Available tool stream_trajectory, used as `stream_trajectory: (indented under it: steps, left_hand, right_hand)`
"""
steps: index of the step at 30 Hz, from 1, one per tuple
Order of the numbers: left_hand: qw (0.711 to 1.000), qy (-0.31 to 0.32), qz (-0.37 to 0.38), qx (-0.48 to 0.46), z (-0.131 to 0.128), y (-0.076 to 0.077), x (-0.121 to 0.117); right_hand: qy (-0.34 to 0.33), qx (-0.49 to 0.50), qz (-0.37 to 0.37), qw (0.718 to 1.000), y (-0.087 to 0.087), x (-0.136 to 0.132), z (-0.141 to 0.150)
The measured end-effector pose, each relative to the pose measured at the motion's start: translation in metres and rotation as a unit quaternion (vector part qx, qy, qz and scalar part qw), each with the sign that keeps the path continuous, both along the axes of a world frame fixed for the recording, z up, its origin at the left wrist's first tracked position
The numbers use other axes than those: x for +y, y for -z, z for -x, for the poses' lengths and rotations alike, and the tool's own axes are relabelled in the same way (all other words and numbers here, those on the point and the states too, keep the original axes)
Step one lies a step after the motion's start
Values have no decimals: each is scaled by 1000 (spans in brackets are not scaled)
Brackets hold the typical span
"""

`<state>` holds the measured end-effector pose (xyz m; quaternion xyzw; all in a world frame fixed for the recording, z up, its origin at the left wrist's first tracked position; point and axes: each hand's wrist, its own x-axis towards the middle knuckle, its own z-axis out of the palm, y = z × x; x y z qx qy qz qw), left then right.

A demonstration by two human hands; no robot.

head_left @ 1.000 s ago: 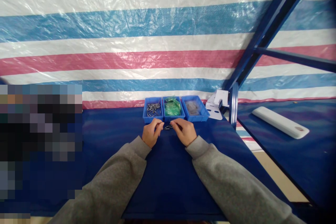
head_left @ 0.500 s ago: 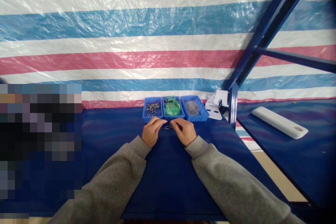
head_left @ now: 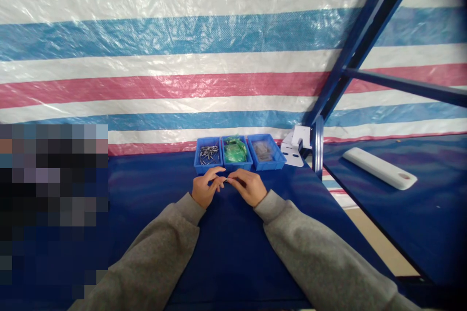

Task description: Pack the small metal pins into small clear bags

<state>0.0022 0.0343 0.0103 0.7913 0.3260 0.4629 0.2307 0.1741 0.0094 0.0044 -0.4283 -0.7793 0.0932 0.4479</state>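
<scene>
My left hand (head_left: pixel 204 188) and my right hand (head_left: pixel 250 187) are held close together just in front of the blue bins. My right thumb and forefinger pinch a small, thin, pale piece (head_left: pixel 225 180), too small to name. The left fingertips meet it from the other side, with the left forefinger stretched out above. Beyond my left hand, a blue bin (head_left: pixel 197 159) contains several thin metal rod-like parts (head_left: pixel 209 153). The middle bin (head_left: pixel 249 161) holds green plastic packaging (head_left: pixel 235 150), and the right bin (head_left: pixel 280 159) has clear plastic bags (head_left: pixel 262 149).
White cut-out sheets (head_left: pixel 293 154) lean by the blue metal post (head_left: pixel 318 148). A long white device (head_left: pixel 379 167) lies on the neighbouring table (head_left: pixel 397 214), across a gap. A striped plastic sheet (head_left: pixel 175 85) hangs behind the blue table (head_left: pixel 153 167). The left side is pixelated.
Both hands have drawn slightly nearer each other and a little toward me. My left forefinger has straightened. The dark thin parts seen on the table between the hands are no longer visible.
</scene>
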Motion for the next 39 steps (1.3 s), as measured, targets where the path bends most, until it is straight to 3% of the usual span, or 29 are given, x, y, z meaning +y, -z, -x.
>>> stream_trajectory:
  steps: [14, 17, 23, 31, 35, 39]
  left_hand:
    - [998, -24, -5, -56, -1, -4, 2]
    - [1000, -4, 0, -31, -3, -6, -2]
    - [999, -32, -24, 2, -3, -5, -3]
    - [991, -15, -105, 79, -1, -5, 0]
    - [996, -22, -65, 52, 0, -3, 1]
    - [999, -36, -23, 21, 0, -1, 2]
  right_hand:
    - [54, 14, -2, 998, 2, 2, -2]
    - [57, 19, -2, 998, 0, 2, -3]
    - [63, 22, -11, 998, -1, 1, -2]
    - [75, 41, -13, 996, -2, 2, -4]
    - [72, 45, -10, 996, -3, 1, -4]
    - [23, 32, -3, 999, -4, -2, -2]
